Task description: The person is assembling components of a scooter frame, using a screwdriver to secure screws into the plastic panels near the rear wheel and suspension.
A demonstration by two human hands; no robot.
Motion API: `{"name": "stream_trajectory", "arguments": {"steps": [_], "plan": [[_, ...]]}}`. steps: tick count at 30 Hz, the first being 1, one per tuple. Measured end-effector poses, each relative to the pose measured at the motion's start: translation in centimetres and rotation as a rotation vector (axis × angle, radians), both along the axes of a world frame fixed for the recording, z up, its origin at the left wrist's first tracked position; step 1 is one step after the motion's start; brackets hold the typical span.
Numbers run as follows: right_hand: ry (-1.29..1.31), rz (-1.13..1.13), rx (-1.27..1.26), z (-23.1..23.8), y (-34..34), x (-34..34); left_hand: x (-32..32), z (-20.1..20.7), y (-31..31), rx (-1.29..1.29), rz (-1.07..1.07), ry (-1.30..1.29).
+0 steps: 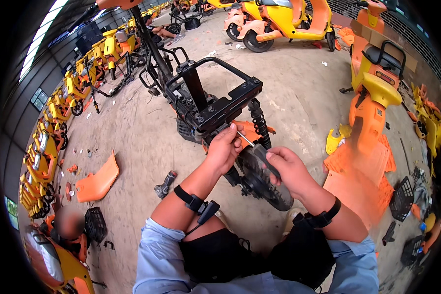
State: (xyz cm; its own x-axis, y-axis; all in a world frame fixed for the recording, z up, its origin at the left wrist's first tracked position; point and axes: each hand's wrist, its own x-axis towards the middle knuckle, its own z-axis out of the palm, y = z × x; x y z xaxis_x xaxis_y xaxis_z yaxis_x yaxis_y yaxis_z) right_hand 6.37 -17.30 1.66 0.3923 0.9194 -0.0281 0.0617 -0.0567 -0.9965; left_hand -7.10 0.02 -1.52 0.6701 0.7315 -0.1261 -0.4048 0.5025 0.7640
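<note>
A stripped scooter frame (230, 100) with a black rear rack stands in front of me. My right hand (291, 171) is closed round the dark handle of a screwdriver (268, 161). Its metal shaft points up and left toward the frame's rear underside. By the tip, my left hand (223, 151) is closed, thumb and fingers pinched together against the frame; whatever they pinch is hidden. Below the hands is the rear wheel (264, 183), with a coil shock absorber (258, 120) above it. Part of an orange panel (250, 131) shows behind the screwdriver shaft.
On the floor at left lie a cordless power tool (166, 185) and an orange body panel (99, 180). Orange sheets (353, 188) and a black basket (402, 198) lie at right. Yellow scooters (299, 24) stand around. Another person (68, 228) is at lower left.
</note>
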Motion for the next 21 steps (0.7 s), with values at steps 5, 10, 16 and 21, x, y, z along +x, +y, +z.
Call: {"name": "stream_trajectory", "arguments": {"steps": [5, 10, 16, 21], "plan": [[0.282, 0.072, -0.141, 0.8, -0.5, 0.0, -0.4, 0.1, 0.2, 0.007, 0.023, 0.122], [-0.867, -0.051, 0.116, -0.1, -1.2, -0.3, -0.2, 0.5, 0.1, 0.007, 0.028, 0.133], [0.798, 0.174, -0.21, 0.1, -0.7, 0.8, -0.2, 0.1, 0.2, 0.013, 0.004, 0.087], [-0.693, -0.009, 0.076, 0.1, -1.2, -1.3, -0.4, 0.1, 0.5, 0.036, 0.014, 0.139]]}}
